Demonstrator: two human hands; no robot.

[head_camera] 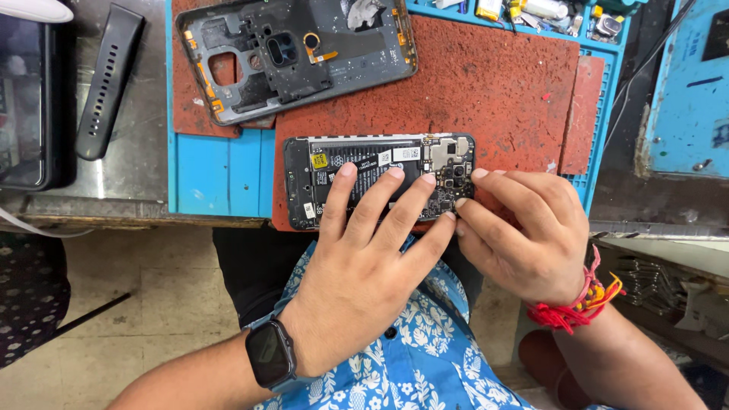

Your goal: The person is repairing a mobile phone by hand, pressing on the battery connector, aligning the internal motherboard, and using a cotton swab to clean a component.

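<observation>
Nearest the camera is a blue floral shirt [410, 357], and on the left wrist a dark smartwatch [269, 354]; the right wrist carries a red thread band [581, 304]. The left hand [364, 266] lies open, fingers spread flat on the opened phone [380, 182], pressing on its black battery area. The right hand [524, 231] is curled loosely at the phone's right end, fingertips touching the edge by the exposed circuit board; it grips nothing that can be seen. The phone lies lengthwise on a red mat [493, 99] at the near edge of the worktop [133, 167], over a blue mat [220, 171]. Farther back lies the detached phone back frame [296, 57], tilted, partly on the red mat. To the far left rests a black watch strap [106, 80], and at the far right edge a tray of small parts [547, 11]
</observation>
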